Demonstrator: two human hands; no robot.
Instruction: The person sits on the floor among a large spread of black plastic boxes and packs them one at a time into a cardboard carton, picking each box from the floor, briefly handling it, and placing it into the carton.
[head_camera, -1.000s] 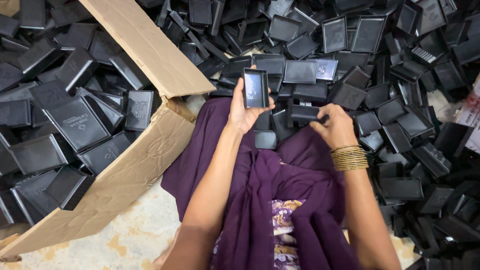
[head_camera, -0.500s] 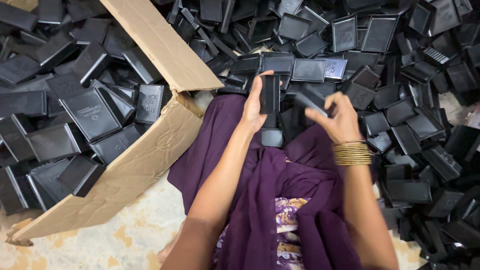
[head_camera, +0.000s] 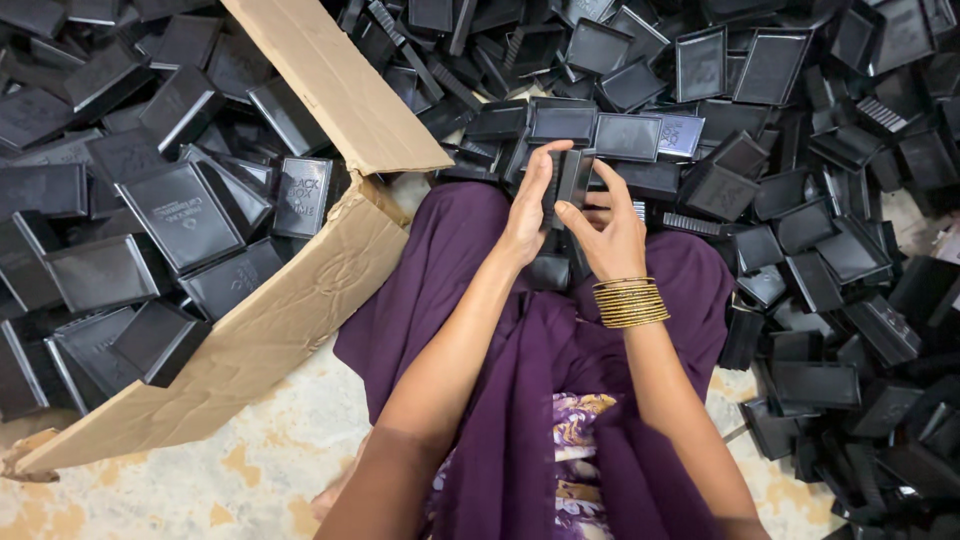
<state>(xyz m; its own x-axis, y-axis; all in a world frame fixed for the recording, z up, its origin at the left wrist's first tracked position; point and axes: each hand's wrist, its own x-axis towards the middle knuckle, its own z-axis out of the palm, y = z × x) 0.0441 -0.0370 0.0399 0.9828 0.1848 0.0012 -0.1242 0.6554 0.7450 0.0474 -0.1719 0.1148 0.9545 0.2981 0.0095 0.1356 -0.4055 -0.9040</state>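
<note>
Both hands meet over my lap on one small black plastic box (head_camera: 572, 178), held upright and edge-on. My left hand (head_camera: 530, 205) grips its left side with fingers curled over the top. My right hand (head_camera: 608, 228), with gold bangles (head_camera: 628, 302) on the wrist, presses against its right side, thumb on the front edge. Whether it is one piece or two joined halves is unclear. A purple garment (head_camera: 500, 300) covers my lap beneath.
A big open cardboard box (head_camera: 300, 290) at left holds several black plastic boxes (head_camera: 180, 215). A loose heap of black trays and lids (head_camera: 800, 200) spreads ahead and to the right. Speckled floor (head_camera: 250, 470) shows at lower left.
A second ago my left hand held one flat black piece upright and my right held another, apart. The hands have come together and now both clasp a single black box.
</note>
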